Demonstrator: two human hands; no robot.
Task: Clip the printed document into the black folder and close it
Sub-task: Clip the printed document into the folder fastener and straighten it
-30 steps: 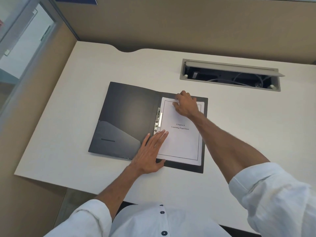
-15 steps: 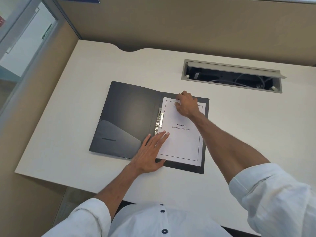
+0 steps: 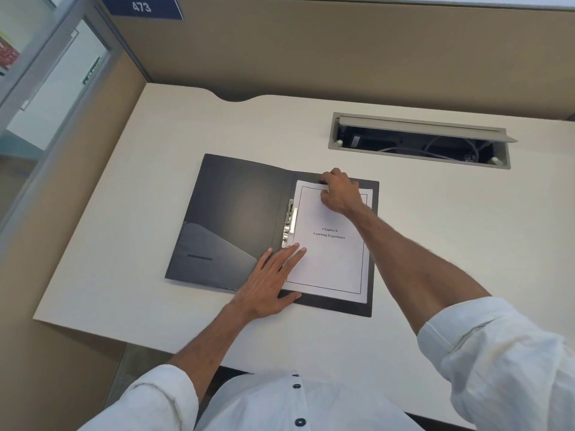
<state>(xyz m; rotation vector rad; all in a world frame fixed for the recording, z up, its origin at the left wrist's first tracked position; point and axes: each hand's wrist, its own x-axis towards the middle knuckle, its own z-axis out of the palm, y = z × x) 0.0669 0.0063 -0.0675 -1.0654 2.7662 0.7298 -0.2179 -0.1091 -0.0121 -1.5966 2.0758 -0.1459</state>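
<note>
The black folder (image 3: 236, 213) lies open flat on the desk. Its left half carries a pocket. The printed document (image 3: 329, 259), titled "Chapter 6 Learning Experience", rests on the right half. A metal clip (image 3: 289, 225) runs along the spine, beside the paper's left edge. My left hand (image 3: 270, 281) lies flat, fingers spread, over the folder's lower spine, fingertips touching the paper's left edge. My right hand (image 3: 340, 194) curls over the top edge of the document, fingers at the paper's upper margin. Whether the paper sits under the clip is unclear.
The pale desk (image 3: 124, 275) ends at a front edge near my body. A recessed cable tray (image 3: 420, 141) with its lid up sits at the back right. Tan partition walls stand behind and to the left, with a "473" sign (image 3: 141, 7).
The hands and folder hold almost the same positions. My right hand has crept slightly toward the document's top edge. The camera view has tilted a little.
</note>
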